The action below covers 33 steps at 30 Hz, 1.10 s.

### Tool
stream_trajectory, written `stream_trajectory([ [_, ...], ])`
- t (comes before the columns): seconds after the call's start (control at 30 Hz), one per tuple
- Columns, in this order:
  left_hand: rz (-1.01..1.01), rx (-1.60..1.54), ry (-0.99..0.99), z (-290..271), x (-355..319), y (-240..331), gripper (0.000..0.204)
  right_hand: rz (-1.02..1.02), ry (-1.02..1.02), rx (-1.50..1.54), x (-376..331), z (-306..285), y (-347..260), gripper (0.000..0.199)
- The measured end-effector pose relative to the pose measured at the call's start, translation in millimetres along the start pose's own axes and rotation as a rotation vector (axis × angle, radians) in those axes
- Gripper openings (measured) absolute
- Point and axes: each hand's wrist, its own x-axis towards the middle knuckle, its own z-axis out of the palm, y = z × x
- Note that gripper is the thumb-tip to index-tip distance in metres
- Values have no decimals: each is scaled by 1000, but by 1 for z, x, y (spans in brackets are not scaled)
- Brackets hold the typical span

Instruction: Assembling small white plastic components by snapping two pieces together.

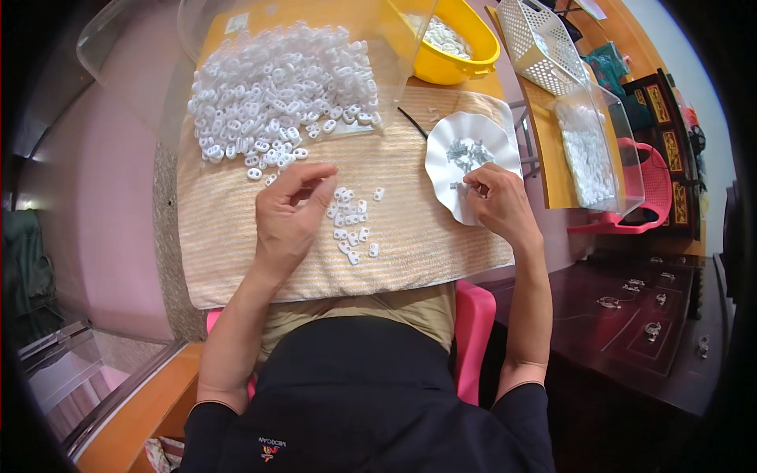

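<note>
My left hand (pixel 289 221) is above the striped cloth, thumb and forefinger curled together; anything between their tips is too small to make out. Beside it lies a small group of white two-holed plastic pieces (pixel 352 221). Beyond that hand spreads a big heap of similar white two-holed pieces (pixel 276 91). On the right, my right hand (pixel 500 199) reaches over the near rim of a white wavy-edged dish (pixel 444 175), its fingers pinched. Small grey pieces (pixel 467 153) lie in the dish. What the right fingertips grip, if anything, is hidden.
A striped towel (pixel 236 260) covers the table. At the back stands a yellow basin (pixel 453 69) with whitish pieces. To the right are a white perforated basket (pixel 540 43), a clear bin of white pieces (pixel 587 154) and a pink chair (pixel 656 189).
</note>
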Motion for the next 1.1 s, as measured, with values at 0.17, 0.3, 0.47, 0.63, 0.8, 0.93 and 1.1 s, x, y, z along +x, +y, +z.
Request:
stream_trajectory([
  [0.17, 133, 268, -145, 16, 4, 12, 19, -27, 0, 33, -5, -1, 5, 11],
  [0.3, 354, 423, -221, 22, 11, 7, 22, -49, 20, 25, -10, -3, 7, 10],
  [0.47, 479, 662, -417, 31, 27, 14, 25, -46, 29, 15, -15, -4, 7, 9],
  [0.63, 454, 821, -568, 39, 37, 12, 10, -40, 16, 37, -18, -4, 11, 9],
  [0.8, 369, 890, -681, 44, 46, 14, 14, -20, 16, 61, -20, -6, 10, 9],
  [0.93, 359, 842, -690, 40, 48, 5, 5, -29, 58, 87, -20, -7, 6, 10],
  [1.1, 237, 450, -539, 35, 36, 9, 12, -43, 150, 188, -23, -5, -4, 9],
])
